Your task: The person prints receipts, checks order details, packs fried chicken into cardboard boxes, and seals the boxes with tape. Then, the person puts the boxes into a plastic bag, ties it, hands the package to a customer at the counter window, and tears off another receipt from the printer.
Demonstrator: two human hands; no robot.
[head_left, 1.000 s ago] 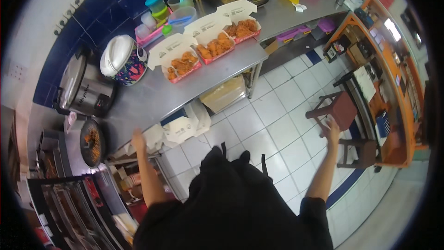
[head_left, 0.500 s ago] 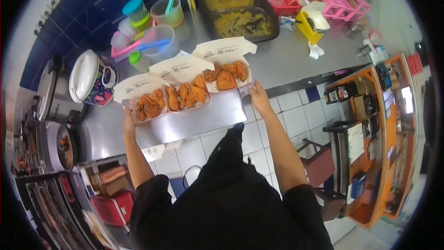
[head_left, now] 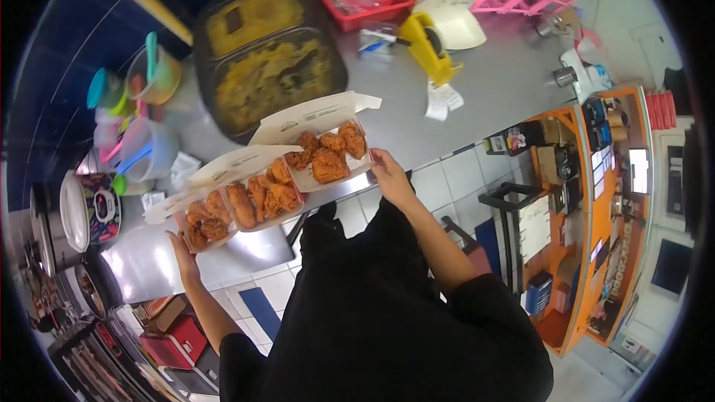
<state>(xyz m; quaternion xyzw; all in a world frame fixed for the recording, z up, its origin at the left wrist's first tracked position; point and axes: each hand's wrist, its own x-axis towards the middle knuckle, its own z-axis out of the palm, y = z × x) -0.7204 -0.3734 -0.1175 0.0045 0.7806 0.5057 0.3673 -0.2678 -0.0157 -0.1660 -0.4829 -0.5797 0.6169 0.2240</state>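
Though chicken boxes (head_left: pixel 240 164) partly hide them, left fingers (head_left: pixel 176 243) and right fingers (head_left: pixel 382 164) clasp opposite ends.

Bright, fairly even indoor light; white glare pools on the bench (head_left: pixel 141 262) at lower left, the screen (head_left: pixel 638 170) burns out, the shirt (head_left: pixel 402 320) sinks to near black; fine detail is soft, straight edges bow, and the corners go black

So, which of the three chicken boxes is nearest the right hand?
The rightmost box: the right hand is at its end; the middle box and leftmost box lie farther.
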